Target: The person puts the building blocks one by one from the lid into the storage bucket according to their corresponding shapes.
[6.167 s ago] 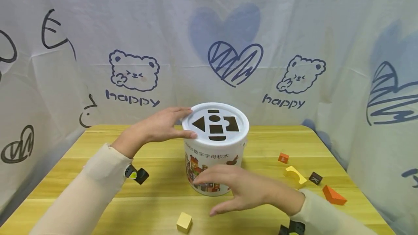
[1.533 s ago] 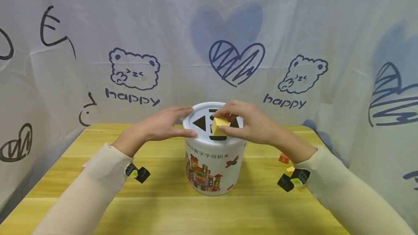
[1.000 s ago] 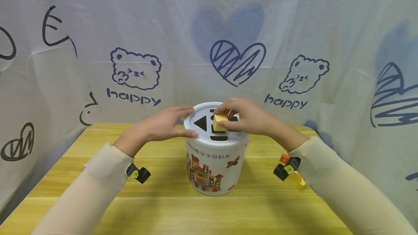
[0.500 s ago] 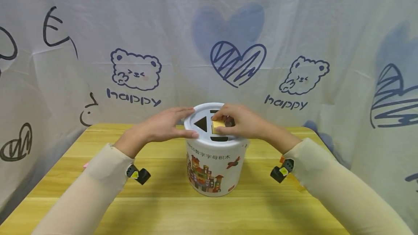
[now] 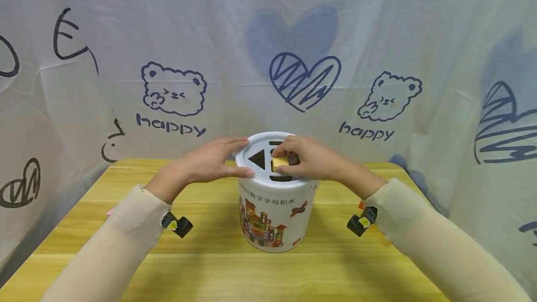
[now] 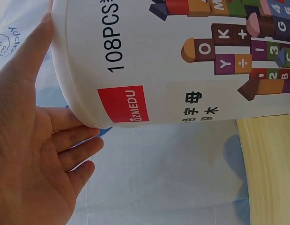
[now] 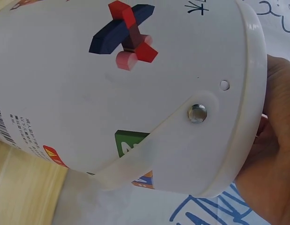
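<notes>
Right hand (image 5: 312, 160) pinching yellow cube (image 5: 279, 162) atop white bucket (image 5: 272, 213) lid (image 5: 256, 171); left hand (image 5: 207, 162) spread flat against its rim.

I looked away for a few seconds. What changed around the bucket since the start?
The right hand picked the yellow block up off the table, carried it to the lid and is sinking it into the square hole. The left hand stayed on the lid's rim; the bucket did not move.
</notes>
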Demonstrator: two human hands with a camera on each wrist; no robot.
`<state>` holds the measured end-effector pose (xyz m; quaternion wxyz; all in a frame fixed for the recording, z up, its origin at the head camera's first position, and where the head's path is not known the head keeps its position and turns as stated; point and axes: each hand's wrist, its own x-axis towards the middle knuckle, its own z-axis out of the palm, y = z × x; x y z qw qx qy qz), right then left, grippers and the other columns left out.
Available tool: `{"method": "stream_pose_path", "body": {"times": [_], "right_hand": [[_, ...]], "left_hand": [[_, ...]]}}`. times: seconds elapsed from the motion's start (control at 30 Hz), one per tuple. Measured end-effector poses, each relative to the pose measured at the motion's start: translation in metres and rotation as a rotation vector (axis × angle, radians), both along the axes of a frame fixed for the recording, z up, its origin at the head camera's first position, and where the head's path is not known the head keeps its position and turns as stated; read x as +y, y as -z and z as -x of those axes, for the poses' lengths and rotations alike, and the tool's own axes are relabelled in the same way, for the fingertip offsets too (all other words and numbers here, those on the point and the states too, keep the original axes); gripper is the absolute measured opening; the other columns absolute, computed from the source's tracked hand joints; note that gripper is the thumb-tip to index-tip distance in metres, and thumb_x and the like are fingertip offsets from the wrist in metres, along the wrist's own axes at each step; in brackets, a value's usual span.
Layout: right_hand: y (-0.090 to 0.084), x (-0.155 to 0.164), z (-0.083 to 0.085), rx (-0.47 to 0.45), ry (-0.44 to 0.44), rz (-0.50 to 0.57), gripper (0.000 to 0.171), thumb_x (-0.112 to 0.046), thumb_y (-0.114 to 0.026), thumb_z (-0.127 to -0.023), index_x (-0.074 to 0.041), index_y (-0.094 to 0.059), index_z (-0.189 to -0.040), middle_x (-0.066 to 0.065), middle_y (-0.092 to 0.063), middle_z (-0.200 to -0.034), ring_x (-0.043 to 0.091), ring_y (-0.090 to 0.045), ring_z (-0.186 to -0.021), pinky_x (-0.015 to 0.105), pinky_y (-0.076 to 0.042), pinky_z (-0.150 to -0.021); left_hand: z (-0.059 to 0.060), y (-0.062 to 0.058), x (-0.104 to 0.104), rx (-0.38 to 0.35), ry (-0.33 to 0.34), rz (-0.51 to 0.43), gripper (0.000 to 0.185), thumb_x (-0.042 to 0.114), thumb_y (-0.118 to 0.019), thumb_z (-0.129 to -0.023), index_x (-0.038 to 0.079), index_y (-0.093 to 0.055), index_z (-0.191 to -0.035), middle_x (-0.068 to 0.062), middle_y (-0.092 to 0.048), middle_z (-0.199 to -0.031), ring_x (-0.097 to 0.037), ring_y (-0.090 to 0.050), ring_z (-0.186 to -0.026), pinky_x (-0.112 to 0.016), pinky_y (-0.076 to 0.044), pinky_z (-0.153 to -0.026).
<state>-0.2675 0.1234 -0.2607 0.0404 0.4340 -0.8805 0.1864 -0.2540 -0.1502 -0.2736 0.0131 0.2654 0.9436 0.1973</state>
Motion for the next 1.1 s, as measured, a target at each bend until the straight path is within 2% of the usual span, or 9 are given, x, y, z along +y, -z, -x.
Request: {"method": "stream_pose_path", "body": {"times": [0.2,0.4,0.6,0.87,1.1], "right_hand": [[-0.002,0.0,-0.003,-0.004,0.008,-0.019,0.034,-0.029,-0.072,-0.089,-0.011,-0.069,-0.117,-0.004,-0.061,-0.096,0.011,-0.054,-0.083,0.027,-0.05,-0.073],[-0.003,0.002,-0.003,-0.003,0.012,-0.011,0.033,-0.027,-0.072,-0.088,-0.011,-0.069,-0.118,-0.002,-0.063,-0.102,0.013,-0.057,-0.092,0.03,-0.052,-0.082],[-0.005,0.008,-0.004,-0.05,0.017,0.024,0.033,-0.024,-0.072,-0.09,-0.009,-0.068,-0.119,0.001,-0.064,-0.108,0.016,-0.059,-0.093,0.036,-0.054,-0.084],[-0.008,0.018,-0.006,-0.043,0.04,0.057,0.031,-0.022,-0.073,-0.089,-0.01,-0.069,-0.117,0.001,-0.065,-0.103,0.016,-0.06,-0.092,0.035,-0.053,-0.083],[-0.003,0.037,-0.003,-0.055,0.069,0.102,0.03,-0.021,-0.072,-0.09,-0.008,-0.068,-0.116,0.002,-0.066,-0.104,0.021,-0.06,-0.1,0.041,-0.053,-0.088]], "left_hand": [[0.0,0.0,0.001,-0.001,0.002,0.003,0.101,0.078,-0.057,-0.078,0.016,-0.032,-0.154,-0.009,-0.03,-0.158,-0.034,-0.028,-0.142,-0.058,-0.025,-0.113],[0.001,0.002,0.0,0.011,0.01,0.001,0.101,0.076,-0.059,-0.078,0.015,-0.032,-0.154,-0.01,-0.03,-0.157,-0.035,-0.029,-0.142,-0.059,-0.025,-0.113],[0.001,0.001,0.0,0.014,0.012,0.006,0.1,0.076,-0.059,-0.079,0.015,-0.032,-0.154,-0.01,-0.03,-0.158,-0.035,-0.029,-0.142,-0.06,-0.025,-0.113],[0.002,0.002,-0.001,0.018,0.014,0.004,0.101,0.075,-0.06,-0.078,0.015,-0.032,-0.154,-0.01,-0.03,-0.157,-0.035,-0.029,-0.142,-0.06,-0.025,-0.113],[0.002,0.001,-0.001,0.024,0.022,-0.001,0.101,0.075,-0.06,-0.078,0.014,-0.032,-0.154,-0.011,-0.029,-0.158,-0.035,-0.028,-0.142,-0.059,-0.024,-0.113]]}}
